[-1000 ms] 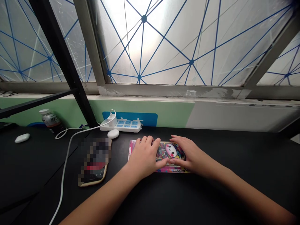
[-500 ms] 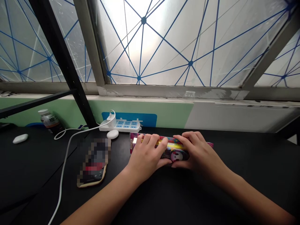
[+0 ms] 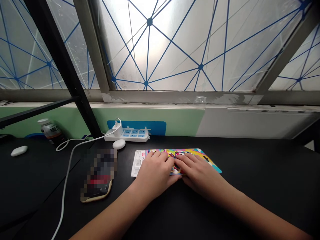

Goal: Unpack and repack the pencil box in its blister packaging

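Note:
A flat, brightly printed package (image 3: 208, 159) lies on the black desk in front of me, with a white barcode label at its left end. My left hand (image 3: 156, 171) lies over its left-middle part, fingers bent across the top and thumb along the near edge. My right hand (image 3: 200, 170) covers the right-middle part, with fingers stretched over the print and thumb tucked at the near edge. Both hands keep hold of the package, and their fingertips almost meet at its middle. Much of the print is hidden under them.
Left of the hands lies a phone (image 3: 100, 180), its screen blurred out. Behind it are a white oval case (image 3: 119, 144) and a power strip (image 3: 135, 134) with a white cable (image 3: 65, 186). A bottle (image 3: 51, 130) and another white object (image 3: 19, 151) are at far left.
The package has turned from a tipped-up position showing a cartoon face to lying flat with its barcode label showing. Both hands have flattened over it, and the right hand has shifted slightly left.

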{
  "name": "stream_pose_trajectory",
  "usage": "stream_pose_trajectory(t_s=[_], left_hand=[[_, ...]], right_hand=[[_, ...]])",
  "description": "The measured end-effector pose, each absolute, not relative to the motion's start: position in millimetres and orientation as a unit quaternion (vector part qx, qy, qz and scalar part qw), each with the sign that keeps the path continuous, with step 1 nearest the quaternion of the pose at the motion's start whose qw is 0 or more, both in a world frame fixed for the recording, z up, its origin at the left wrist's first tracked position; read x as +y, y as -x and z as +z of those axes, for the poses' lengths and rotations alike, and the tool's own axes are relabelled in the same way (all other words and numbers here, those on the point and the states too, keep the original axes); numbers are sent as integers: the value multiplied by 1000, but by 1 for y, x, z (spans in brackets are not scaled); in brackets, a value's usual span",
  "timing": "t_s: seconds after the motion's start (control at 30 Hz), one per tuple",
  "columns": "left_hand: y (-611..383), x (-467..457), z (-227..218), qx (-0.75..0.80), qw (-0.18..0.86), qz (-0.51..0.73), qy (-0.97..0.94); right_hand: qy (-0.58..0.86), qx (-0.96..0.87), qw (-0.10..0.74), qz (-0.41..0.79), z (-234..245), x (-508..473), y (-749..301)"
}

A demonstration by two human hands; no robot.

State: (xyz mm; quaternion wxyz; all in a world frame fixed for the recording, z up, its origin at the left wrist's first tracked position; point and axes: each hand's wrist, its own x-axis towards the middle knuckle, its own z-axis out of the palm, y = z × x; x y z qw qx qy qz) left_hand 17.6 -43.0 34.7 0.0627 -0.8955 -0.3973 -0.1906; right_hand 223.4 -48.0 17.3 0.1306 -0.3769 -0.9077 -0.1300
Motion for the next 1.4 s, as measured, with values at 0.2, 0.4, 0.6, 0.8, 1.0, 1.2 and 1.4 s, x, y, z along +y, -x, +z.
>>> stream_pose_trajectory(t_s=[0.2, 0.4, 0.6, 0.8, 1.0, 1.2, 1.4], left_hand=[[-11, -36, 28, -421, 26, -179, 889], [-4, -26, 17, -473, -74, -124, 869], [-4, -26, 22, -473, -103, -112, 868], [-7, -31, 19, -466, -96, -122, 871], [-7, -30, 15, -466, -68, -140, 871], [-4, -27, 19, -471, -84, -147, 866], [-2, -25, 17, -468, -93, -130, 869]], right_hand=[[396, -907, 126, -63, 12, -49, -228], [425, -902, 75, 15, 17, -46, -227], [438, -895, 12, 81, 29, -43, -263], [438, -898, 27, 8, 29, -38, -291], [367, -916, 135, -87, 3, -43, -238], [356, -931, 76, -35, 3, -39, -251], [405, -914, 23, 8, 22, -18, -310]])
